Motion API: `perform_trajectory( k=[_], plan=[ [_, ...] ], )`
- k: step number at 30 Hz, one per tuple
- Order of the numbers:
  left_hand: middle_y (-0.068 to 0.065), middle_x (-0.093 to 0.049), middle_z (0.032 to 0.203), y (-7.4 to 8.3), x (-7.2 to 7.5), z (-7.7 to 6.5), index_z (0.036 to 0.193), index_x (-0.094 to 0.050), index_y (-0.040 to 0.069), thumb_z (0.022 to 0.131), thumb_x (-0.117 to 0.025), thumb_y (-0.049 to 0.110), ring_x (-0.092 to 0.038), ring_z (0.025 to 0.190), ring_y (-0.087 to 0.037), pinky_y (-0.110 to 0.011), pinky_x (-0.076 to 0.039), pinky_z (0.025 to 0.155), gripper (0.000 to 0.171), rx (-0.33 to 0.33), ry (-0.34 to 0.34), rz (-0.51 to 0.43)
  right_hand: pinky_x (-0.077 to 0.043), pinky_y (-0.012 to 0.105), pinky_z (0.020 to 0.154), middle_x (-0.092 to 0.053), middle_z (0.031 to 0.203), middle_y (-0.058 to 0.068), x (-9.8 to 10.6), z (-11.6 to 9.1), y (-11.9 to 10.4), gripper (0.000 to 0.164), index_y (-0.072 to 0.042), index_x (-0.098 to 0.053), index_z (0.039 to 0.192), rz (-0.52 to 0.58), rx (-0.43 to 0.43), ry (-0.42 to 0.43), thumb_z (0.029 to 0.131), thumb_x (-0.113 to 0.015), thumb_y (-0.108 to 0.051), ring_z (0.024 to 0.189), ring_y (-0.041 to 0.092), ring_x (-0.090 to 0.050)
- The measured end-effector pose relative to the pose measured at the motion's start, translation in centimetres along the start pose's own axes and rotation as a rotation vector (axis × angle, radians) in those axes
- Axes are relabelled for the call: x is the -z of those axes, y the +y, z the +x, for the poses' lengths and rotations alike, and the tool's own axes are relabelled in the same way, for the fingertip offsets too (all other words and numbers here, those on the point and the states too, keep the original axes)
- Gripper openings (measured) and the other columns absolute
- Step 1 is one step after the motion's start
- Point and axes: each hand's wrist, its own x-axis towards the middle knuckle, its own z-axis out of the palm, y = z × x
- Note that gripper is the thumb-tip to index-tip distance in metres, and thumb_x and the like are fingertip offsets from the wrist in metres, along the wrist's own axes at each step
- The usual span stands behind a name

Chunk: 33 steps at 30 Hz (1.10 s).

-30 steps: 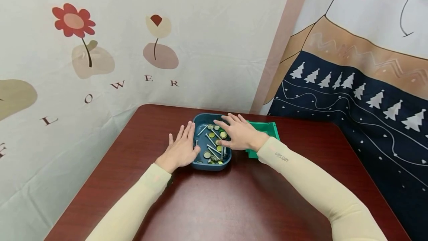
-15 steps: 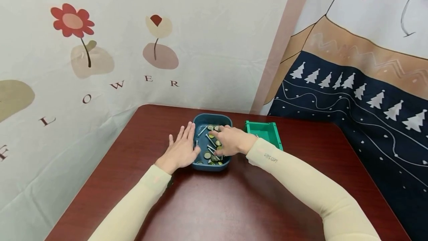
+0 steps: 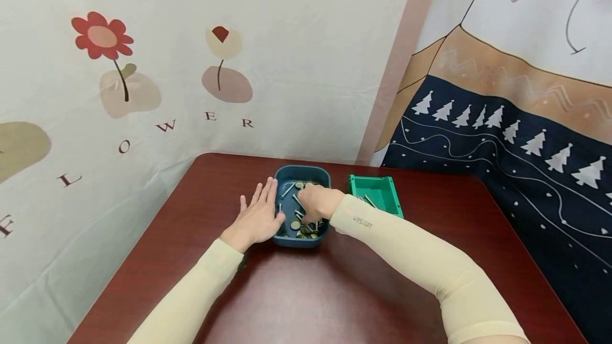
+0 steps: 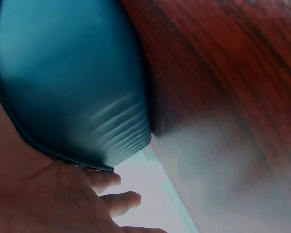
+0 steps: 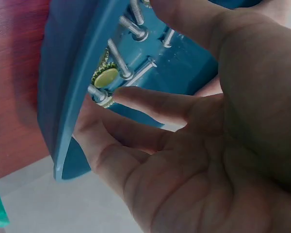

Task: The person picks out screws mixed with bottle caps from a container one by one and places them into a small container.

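A blue plastic bin (image 3: 298,243) on the table holds loose metal bolts (image 3: 288,190) and bottle caps (image 3: 295,224). My left hand (image 3: 255,219) lies with straight fingers along the bin's left side; in the left wrist view its palm touches the rim. My right hand (image 3: 317,200) reaches down into the bin, fingers bent and thumb apart from them. In the right wrist view, one fingertip touches a bolt and a cap (image 5: 106,77) near the bin's wall (image 5: 82,73). Nothing shows between thumb and fingers there.
To the right of the bin stands a green tray (image 3: 382,190) with several bolts (image 3: 370,201) in it, partly behind my right sleeve. Both rest on a dark red wooden table (image 3: 306,291). Printed fabric hangs behind the table's far edge.
My right hand has moved left and down from beside the green tray into the blue bin, uncovering the tray and its bolts. My left hand has stayed on the bin.
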Motion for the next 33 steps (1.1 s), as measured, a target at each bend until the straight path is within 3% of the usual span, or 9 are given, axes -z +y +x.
perform_trajectory(
  k=[7,10,12,16,20,22,24,29,33],
  plan=[
    [-0.018,-0.003,0.199,0.0,0.3,0.0,0.188,-0.003,0.005,0.116,-0.056,0.036,-0.008,0.184,-0.049,-0.09,-0.008,0.138,0.095,0.002,0.011,-0.003,-0.067,0.044,0.108,-0.066,0.164,0.013,-4.7,7.9,2.2,0.081,-0.02,-0.064,0.165,-0.054,-0.038,-0.048,0.097,-0.095,-0.049,0.13,0.025,-0.074],
    [-0.017,-0.003,0.199,0.0,0.3,0.0,0.188,-0.003,0.005,0.116,-0.056,0.036,-0.008,0.184,-0.049,-0.09,-0.008,0.138,0.095,0.005,0.013,-0.003,-0.065,0.047,0.112,-0.063,0.166,0.013,-5.3,9.2,2.6,0.082,-0.022,-0.063,0.164,0.0,-0.072,-0.074,0.093,-0.098,-0.046,0.135,0.025,-0.071],
    [-0.017,-0.003,0.199,0.0,0.3,0.0,0.188,-0.003,0.006,0.116,-0.056,0.037,-0.008,0.184,-0.049,-0.09,-0.008,0.138,0.095,0.005,0.007,-0.003,-0.065,0.047,0.111,-0.06,0.172,0.011,-4.6,8.5,2.3,0.087,-0.023,-0.06,0.168,0.003,-0.09,-0.096,0.093,-0.097,-0.048,0.137,0.024,-0.069],
    [-0.017,-0.003,0.199,0.0,0.2,-0.1,0.188,-0.002,0.006,0.116,-0.056,0.037,-0.007,0.185,-0.048,-0.09,-0.007,0.138,0.095,0.004,-0.005,-0.009,-0.07,0.039,0.092,-0.055,0.177,0.016,-1.7,5.0,0.6,0.088,-0.016,-0.06,0.168,0.108,-0.125,-0.164,0.094,-0.098,-0.044,0.113,0.022,-0.081],
    [-0.017,-0.002,0.199,0.1,0.3,-0.1,0.188,-0.001,0.006,0.117,-0.056,0.037,-0.006,0.185,-0.048,-0.09,-0.007,0.138,0.095,0.001,-0.01,-0.01,-0.067,0.03,0.065,-0.079,0.138,0.014,0.1,2.6,-0.7,0.054,-0.008,-0.075,0.139,0.211,-0.139,-0.229,0.098,-0.096,-0.036,0.077,0.02,-0.085],
    [-0.017,-0.003,0.199,0.1,0.4,-0.2,0.188,-0.001,0.006,0.116,-0.056,0.036,-0.006,0.185,-0.048,-0.09,-0.007,0.138,0.095,0.002,-0.005,-0.009,-0.062,0.026,0.058,-0.081,0.107,0.007,0.4,2.2,-1.0,0.036,-0.01,-0.077,0.122,0.201,-0.126,-0.247,0.1,-0.095,-0.031,0.069,0.017,-0.081],
    [-0.017,-0.004,0.199,0.1,0.4,-0.2,0.188,-0.002,0.006,0.116,-0.056,0.036,-0.007,0.184,-0.049,-0.09,-0.008,0.138,0.095,0.001,0.002,-0.01,-0.057,0.026,0.055,-0.077,0.099,0.004,0.4,2.1,-1.1,0.032,-0.011,-0.075,0.122,0.175,-0.105,-0.248,0.101,-0.093,-0.027,0.066,0.015,-0.075],
    [-0.017,-0.004,0.199,0.1,0.5,-0.2,0.188,-0.002,0.006,0.116,-0.056,0.036,-0.007,0.184,-0.049,-0.089,-0.008,0.138,0.095,0.004,-0.003,-0.013,-0.057,0.028,0.067,-0.074,0.139,0.008,0.0,2.0,-0.9,0.063,-0.006,-0.06,0.16,0.077,0.003,-0.233,0.104,-0.086,-0.019,0.092,0.017,-0.068],
    [-0.017,-0.004,0.199,0.2,0.3,-0.2,0.188,-0.003,0.006,0.116,-0.056,0.036,-0.007,0.184,-0.049,-0.089,-0.007,0.138,0.095,0.003,-0.011,-0.012,-0.063,0.031,0.093,-0.066,0.163,0.01,-0.4,1.9,-0.6,0.069,-0.005,-0.053,0.17,0.023,0.073,-0.18,0.107,-0.081,-0.014,0.122,0.02,-0.068]
  ],
)
